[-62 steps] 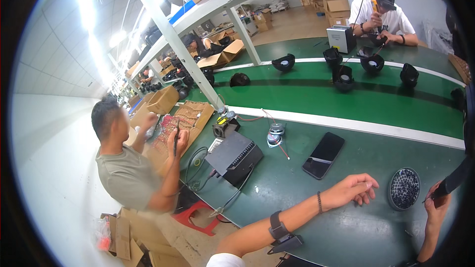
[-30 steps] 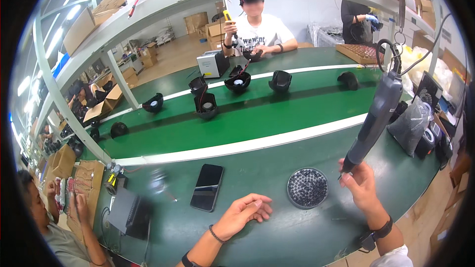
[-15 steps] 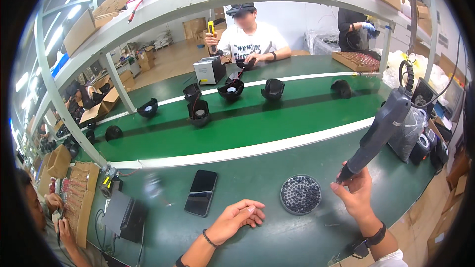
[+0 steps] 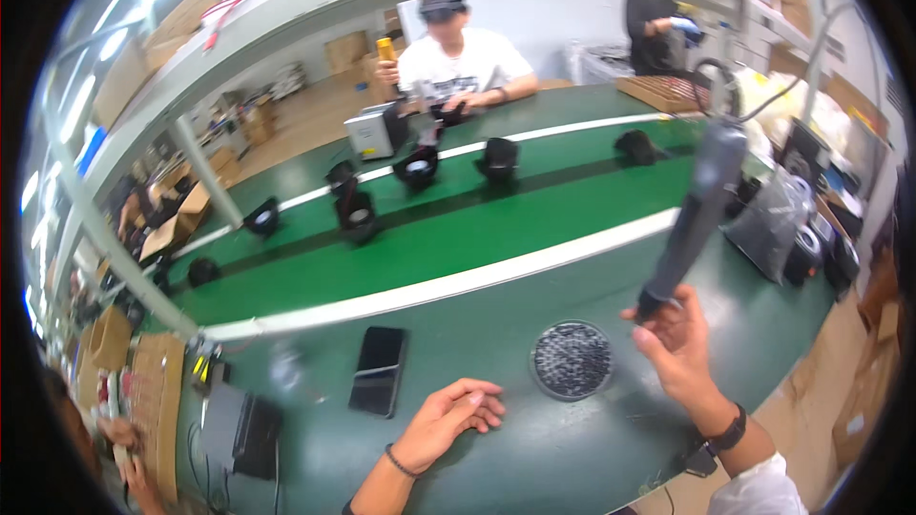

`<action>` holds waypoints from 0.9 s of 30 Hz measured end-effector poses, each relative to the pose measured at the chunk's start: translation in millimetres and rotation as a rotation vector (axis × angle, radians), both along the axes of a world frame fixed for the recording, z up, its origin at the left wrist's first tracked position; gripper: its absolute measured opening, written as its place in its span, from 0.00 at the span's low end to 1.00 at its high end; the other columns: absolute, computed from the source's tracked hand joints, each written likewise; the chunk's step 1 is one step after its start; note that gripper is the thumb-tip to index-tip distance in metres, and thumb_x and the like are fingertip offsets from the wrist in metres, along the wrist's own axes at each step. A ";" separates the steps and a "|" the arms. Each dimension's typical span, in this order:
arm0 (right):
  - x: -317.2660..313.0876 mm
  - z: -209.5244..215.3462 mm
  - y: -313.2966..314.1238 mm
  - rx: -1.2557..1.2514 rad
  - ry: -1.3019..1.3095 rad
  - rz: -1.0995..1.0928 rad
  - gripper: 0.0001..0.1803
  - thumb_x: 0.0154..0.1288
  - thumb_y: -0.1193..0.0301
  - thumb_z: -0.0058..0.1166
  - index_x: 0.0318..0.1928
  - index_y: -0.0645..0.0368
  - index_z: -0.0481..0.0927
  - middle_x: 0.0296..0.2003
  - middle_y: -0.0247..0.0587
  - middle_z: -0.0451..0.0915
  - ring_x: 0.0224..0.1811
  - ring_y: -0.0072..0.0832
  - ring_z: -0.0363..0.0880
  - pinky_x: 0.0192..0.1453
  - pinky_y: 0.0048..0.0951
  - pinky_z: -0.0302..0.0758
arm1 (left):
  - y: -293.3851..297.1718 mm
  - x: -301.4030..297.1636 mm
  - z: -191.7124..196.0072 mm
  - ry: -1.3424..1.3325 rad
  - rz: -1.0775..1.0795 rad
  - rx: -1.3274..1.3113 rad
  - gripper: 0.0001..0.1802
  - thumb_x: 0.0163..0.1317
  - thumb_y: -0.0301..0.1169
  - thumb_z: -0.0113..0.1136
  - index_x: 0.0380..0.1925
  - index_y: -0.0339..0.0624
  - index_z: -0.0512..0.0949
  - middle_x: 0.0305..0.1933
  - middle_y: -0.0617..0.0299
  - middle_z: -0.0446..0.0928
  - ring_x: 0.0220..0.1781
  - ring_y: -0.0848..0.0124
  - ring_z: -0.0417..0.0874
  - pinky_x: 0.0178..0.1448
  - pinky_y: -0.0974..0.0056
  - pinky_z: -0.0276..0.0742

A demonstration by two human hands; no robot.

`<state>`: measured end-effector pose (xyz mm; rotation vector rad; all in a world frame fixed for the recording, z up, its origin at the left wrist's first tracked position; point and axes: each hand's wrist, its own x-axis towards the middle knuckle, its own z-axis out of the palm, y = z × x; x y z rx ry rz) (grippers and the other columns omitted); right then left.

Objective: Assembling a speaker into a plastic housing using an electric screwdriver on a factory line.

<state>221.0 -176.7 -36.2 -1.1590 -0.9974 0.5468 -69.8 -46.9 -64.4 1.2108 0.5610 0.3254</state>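
Observation:
My right hand [image 4: 676, 343] grips the lower end of a dark grey electric screwdriver [image 4: 701, 195], which hangs upright with a slight tilt. The thumb and fingers close round its narrow black nose; the tip is hidden by them. Left of that hand a round clear dish [image 4: 536, 383] sits on the table, full of small dark screws [image 4: 572, 359]. My left hand [image 4: 448, 426] rests on the green table, fingers loosely bent and nothing in them. Beyond it to the left lies a black phone [image 4: 378, 372].
A green conveyor belt [image 4: 458, 248] carries several black rounded housings [image 4: 499, 160] beyond a white rail. A black power unit [image 4: 243, 429] with cables stands at left. Across the belt sits a co-worker [image 4: 468, 62]; another person's hands [image 4: 134, 453] work at far left. A plastic bag [image 4: 768, 224] lies at right.
The whole view has shifted, with the scene sliding a little left. My right hand and the screwdriver have come slightly up and left, and the screwdriver stands more upright. My left hand stays resting.

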 end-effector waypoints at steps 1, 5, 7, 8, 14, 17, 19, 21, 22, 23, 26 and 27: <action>0.4 2.8 0.9 0.015 0.054 0.061 0.26 0.66 0.80 0.59 0.60 0.61 0.63 0.48 0.46 0.82 0.42 0.20 0.78 0.47 0.23 0.76 | -1.3 -1.6 1.3 -0.001 0.040 0.000 0.18 0.78 0.33 0.44 0.56 0.31 0.73 0.47 0.54 0.80 0.48 0.68 0.82 0.52 0.66 0.77; 5.6 7.4 0.7 0.030 -0.073 0.029 0.27 0.65 0.79 0.62 0.60 0.61 0.64 0.47 0.43 0.81 0.40 0.18 0.77 0.45 0.23 0.76 | -3.6 -0.7 -0.4 0.010 0.089 0.008 0.17 0.78 0.33 0.45 0.55 0.31 0.74 0.45 0.52 0.81 0.46 0.66 0.82 0.50 0.65 0.78; 11.0 7.6 -3.9 0.042 -0.105 0.012 0.24 0.63 0.78 0.65 0.56 0.61 0.69 0.42 0.37 0.80 0.36 0.17 0.75 0.42 0.22 0.75 | -3.3 5.5 0.3 0.007 0.082 0.007 0.17 0.78 0.33 0.46 0.55 0.31 0.74 0.45 0.52 0.81 0.46 0.66 0.82 0.50 0.65 0.78; 13.7 7.1 -4.6 0.041 -0.099 0.004 0.24 0.63 0.78 0.65 0.56 0.61 0.69 0.42 0.37 0.80 0.36 0.17 0.75 0.42 0.22 0.75 | -3.6 7.8 0.3 -0.007 0.080 0.007 0.17 0.77 0.33 0.46 0.55 0.32 0.74 0.45 0.52 0.81 0.46 0.66 0.82 0.50 0.65 0.78; 8.1 1.2 12.8 -0.024 -0.159 -0.076 0.22 0.57 0.75 0.70 0.51 0.61 0.76 0.37 0.30 0.77 0.35 0.15 0.72 0.38 0.20 0.71 | -1.4 -8.6 -6.8 -0.070 0.102 0.013 0.17 0.78 0.34 0.44 0.57 0.33 0.73 0.46 0.55 0.80 0.46 0.68 0.81 0.52 0.64 0.77; 13.8 -20.1 7.5 0.021 -0.153 -0.155 0.25 0.60 0.80 0.65 0.58 0.63 0.75 0.40 0.30 0.76 0.36 0.17 0.72 0.42 0.21 0.71 | 6.2 -5.9 -19.8 -0.109 0.060 0.010 0.19 0.79 0.37 0.45 0.59 0.36 0.73 0.46 0.58 0.79 0.46 0.70 0.80 0.53 0.65 0.77; 47.8 -21.6 -15.6 -0.014 -0.281 -0.135 0.26 0.64 0.80 0.60 0.63 0.65 0.72 0.50 0.37 0.78 0.48 0.20 0.76 0.45 0.20 0.70 | 9.1 15.4 -18.1 -0.167 -0.021 0.051 0.18 0.78 0.39 0.47 0.57 0.38 0.74 0.45 0.58 0.80 0.43 0.73 0.81 0.47 0.67 0.78; 59.4 -38.3 -10.8 -0.001 -0.352 -0.134 0.26 0.68 0.80 0.55 0.66 0.65 0.70 0.58 0.41 0.77 0.55 0.22 0.77 0.42 0.18 0.70 | 10.5 12.5 -17.7 -0.147 0.010 0.042 0.17 0.78 0.39 0.47 0.55 0.38 0.74 0.44 0.58 0.81 0.42 0.74 0.82 0.44 0.68 0.77; 61.9 -43.3 -8.8 -0.008 -0.393 -0.133 0.26 0.70 0.80 0.52 0.68 0.65 0.69 0.62 0.43 0.76 0.57 0.23 0.78 0.40 0.17 0.69 | 7.3 8.0 -19.7 -0.133 0.069 0.041 0.17 0.78 0.39 0.47 0.55 0.38 0.74 0.44 0.58 0.81 0.42 0.74 0.82 0.44 0.68 0.77; 50.9 -41.8 -7.4 -0.040 -0.362 -0.126 0.26 0.71 0.80 0.51 0.68 0.65 0.69 0.63 0.42 0.76 0.58 0.22 0.77 0.43 0.17 0.70 | 6.7 2.4 -20.8 -0.138 0.062 0.043 0.17 0.78 0.39 0.47 0.55 0.39 0.74 0.44 0.59 0.81 0.41 0.74 0.82 0.44 0.69 0.77; 38.6 -41.9 -3.9 -0.073 -0.353 -0.126 0.25 0.72 0.79 0.50 0.69 0.64 0.68 0.62 0.42 0.77 0.54 0.17 0.77 0.40 0.14 0.68 | 4.0 -9.1 -21.9 -0.148 0.057 0.054 0.17 0.78 0.40 0.47 0.54 0.39 0.75 0.43 0.59 0.81 0.41 0.74 0.82 0.43 0.69 0.77; 39.9 -41.5 -5.0 -0.126 -0.366 -0.077 0.26 0.72 0.78 0.51 0.69 0.64 0.68 0.60 0.41 0.79 0.49 0.14 0.76 0.36 0.13 0.65 | 3.6 -9.9 -21.7 -0.155 0.048 0.062 0.17 0.78 0.40 0.47 0.54 0.39 0.75 0.43 0.59 0.81 0.41 0.74 0.82 0.43 0.69 0.77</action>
